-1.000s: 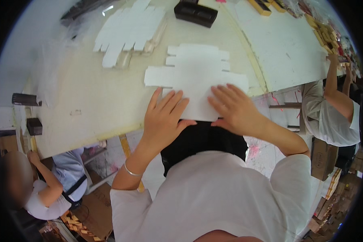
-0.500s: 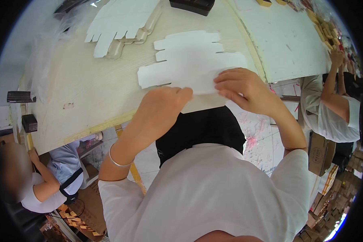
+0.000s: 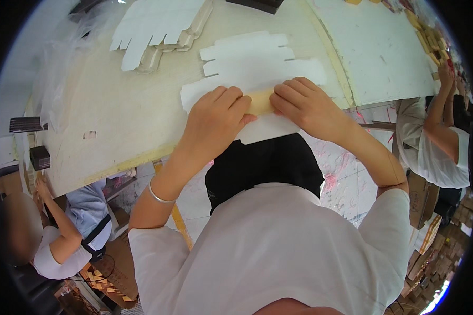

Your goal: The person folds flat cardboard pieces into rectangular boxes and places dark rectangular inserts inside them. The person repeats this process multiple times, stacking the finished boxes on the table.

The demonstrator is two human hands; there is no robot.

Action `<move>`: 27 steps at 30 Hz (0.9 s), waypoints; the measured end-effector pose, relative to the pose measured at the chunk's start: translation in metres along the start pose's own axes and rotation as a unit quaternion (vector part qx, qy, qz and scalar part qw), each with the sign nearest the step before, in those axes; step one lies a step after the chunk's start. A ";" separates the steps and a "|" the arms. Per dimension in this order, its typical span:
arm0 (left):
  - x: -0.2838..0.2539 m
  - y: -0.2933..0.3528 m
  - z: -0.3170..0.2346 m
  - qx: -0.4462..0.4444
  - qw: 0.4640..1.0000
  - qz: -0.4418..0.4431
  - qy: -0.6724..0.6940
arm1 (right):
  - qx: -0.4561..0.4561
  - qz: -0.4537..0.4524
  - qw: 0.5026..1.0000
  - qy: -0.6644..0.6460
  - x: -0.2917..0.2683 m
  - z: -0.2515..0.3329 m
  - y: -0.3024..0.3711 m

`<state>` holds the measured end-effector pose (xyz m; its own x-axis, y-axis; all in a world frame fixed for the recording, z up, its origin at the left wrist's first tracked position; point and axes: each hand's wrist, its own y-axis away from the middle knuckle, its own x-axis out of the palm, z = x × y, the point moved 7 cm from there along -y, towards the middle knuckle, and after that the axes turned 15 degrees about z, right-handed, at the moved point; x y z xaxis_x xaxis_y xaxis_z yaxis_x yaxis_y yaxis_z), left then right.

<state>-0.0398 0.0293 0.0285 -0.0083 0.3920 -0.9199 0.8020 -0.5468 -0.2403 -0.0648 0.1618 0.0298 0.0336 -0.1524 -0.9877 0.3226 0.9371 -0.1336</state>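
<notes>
A white die-cut cardboard blank (image 3: 249,65) with slotted flaps lies on the table at its near edge. My left hand (image 3: 219,113) grips the blank, fingers curled over it and thumb toward me. My right hand (image 3: 306,109) grips it on the other side in the same way. Between my hands a raised strip of the blank shows its yellowish-tan face. Below that strip, a white flap juts past the table edge over my lap. My fingers hide parts of the fold.
A stack of similar white blanks (image 3: 157,26) sits at the far left beside clear plastic sheeting (image 3: 63,79). A dark tray (image 3: 257,4) stands at the far edge. Dark ridged blocks (image 3: 28,125) are at the left. Other people sit on both sides.
Both hands have closed on the near part of the blank, folding a strip up so its yellowish-tan face shows. My right hand's fingers have curled around the cardboard.
</notes>
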 end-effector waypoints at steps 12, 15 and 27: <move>-0.014 -0.026 0.030 -0.060 0.996 -0.056 -0.042 | 0.087 0.095 0.991 -0.022 0.009 -0.041 -0.039; -0.032 0.000 0.008 -0.119 0.987 -0.061 0.089 | 0.142 0.010 0.986 -0.084 -0.017 -0.042 -0.024; -0.001 0.018 0.038 -0.258 0.767 0.051 0.585 | -0.032 -0.128 0.991 -0.021 -0.062 0.059 0.021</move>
<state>-0.0476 -0.0090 0.0138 0.3696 0.9275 0.0555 0.8949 -0.3714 0.2473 -0.0044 0.1729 0.0929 -0.0020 -0.3987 -0.9171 0.2643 0.8842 -0.3850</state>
